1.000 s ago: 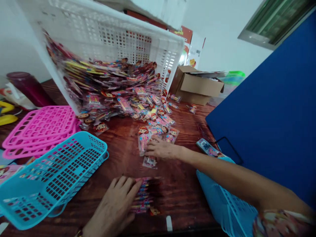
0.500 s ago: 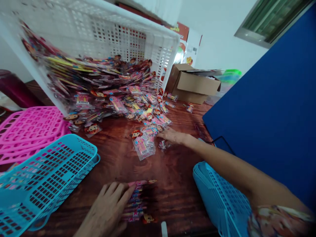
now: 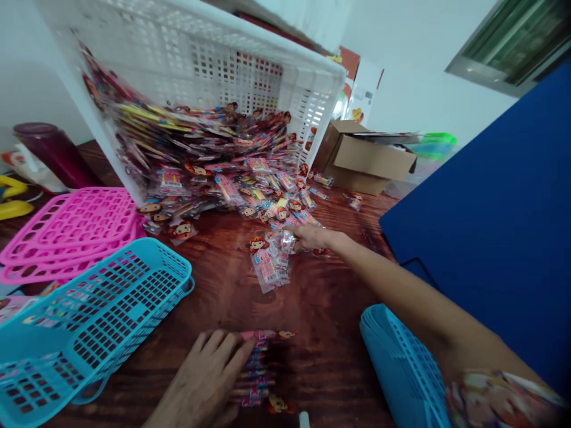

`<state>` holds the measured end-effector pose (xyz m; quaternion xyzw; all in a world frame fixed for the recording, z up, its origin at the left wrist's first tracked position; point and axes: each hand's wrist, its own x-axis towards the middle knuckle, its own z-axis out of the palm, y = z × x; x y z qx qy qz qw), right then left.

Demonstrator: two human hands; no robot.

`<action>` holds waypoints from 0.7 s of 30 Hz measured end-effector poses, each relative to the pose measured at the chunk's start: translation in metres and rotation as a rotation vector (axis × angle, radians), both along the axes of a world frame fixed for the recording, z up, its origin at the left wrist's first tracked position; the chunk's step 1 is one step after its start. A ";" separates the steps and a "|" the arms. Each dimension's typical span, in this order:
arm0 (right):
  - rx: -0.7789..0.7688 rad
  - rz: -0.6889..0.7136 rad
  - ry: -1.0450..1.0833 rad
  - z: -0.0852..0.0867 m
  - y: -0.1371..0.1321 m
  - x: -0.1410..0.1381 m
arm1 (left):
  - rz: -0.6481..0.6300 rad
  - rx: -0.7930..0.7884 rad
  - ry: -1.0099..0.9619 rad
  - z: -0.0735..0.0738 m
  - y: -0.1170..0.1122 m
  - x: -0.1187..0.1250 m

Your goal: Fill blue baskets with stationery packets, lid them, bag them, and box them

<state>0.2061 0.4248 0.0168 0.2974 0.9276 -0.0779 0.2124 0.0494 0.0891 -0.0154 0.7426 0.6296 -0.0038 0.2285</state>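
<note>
At the table's front, my left hand (image 3: pixel 207 374) is closed around one end of a row of small cartoon-figure packets (image 3: pixel 257 374) packed side by side. My right hand (image 3: pixel 314 236) reaches out to the middle of the table, with its fingers closed at a shiny clear plastic packet (image 3: pixel 289 242). Below its fingertips lie a few flat packets (image 3: pixel 267 267) with a red-haired cartoon head and pink labels. Just beyond, a heap of similar packets (image 3: pixel 267 196) spills from a tipped white plastic crate (image 3: pixel 336 89).
On the left lie a blue plastic basket (image 3: pixel 134 261) and stacked pink perforated trays (image 3: pixel 80 223), with a dark red bottle (image 3: pixel 57 151) behind. Nested blue baskets (image 3: pixel 392 362) stand under my right forearm. A cardboard box (image 3: pixel 370 160) and a blue panel (image 3: pixel 482 196) bound the right side.
The view has shifted slightly, so things sit further right. My right hand has come nearer the loose flat packets, and a shiny packet shows at its fingertips. My left hand stays on the row.
</note>
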 end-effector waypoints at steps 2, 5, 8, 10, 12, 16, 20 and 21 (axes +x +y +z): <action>-0.006 -0.012 -0.054 -0.006 -0.002 -0.005 | -0.003 0.000 -0.010 0.001 -0.001 0.000; -0.006 -0.016 -0.100 -0.018 -0.031 0.005 | -0.023 0.020 -0.030 -0.001 -0.002 -0.002; -0.014 -0.013 -0.141 -0.019 -0.067 0.030 | -0.043 0.053 -0.053 -0.005 -0.003 -0.005; -0.043 -0.057 -0.183 -0.010 -0.078 0.047 | -0.052 0.076 -0.069 -0.007 -0.004 -0.007; -0.085 -0.161 -0.157 0.000 -0.077 0.058 | -0.060 0.085 -0.079 -0.007 -0.003 -0.008; -0.211 -0.389 0.127 0.000 -0.073 0.058 | -0.059 0.074 -0.084 -0.006 -0.003 -0.008; -0.124 -0.389 0.121 -0.025 -0.099 0.048 | -0.055 0.106 -0.090 -0.007 -0.005 -0.008; -0.044 -0.359 0.102 -0.029 -0.107 0.047 | -0.057 0.114 -0.092 -0.008 -0.006 -0.008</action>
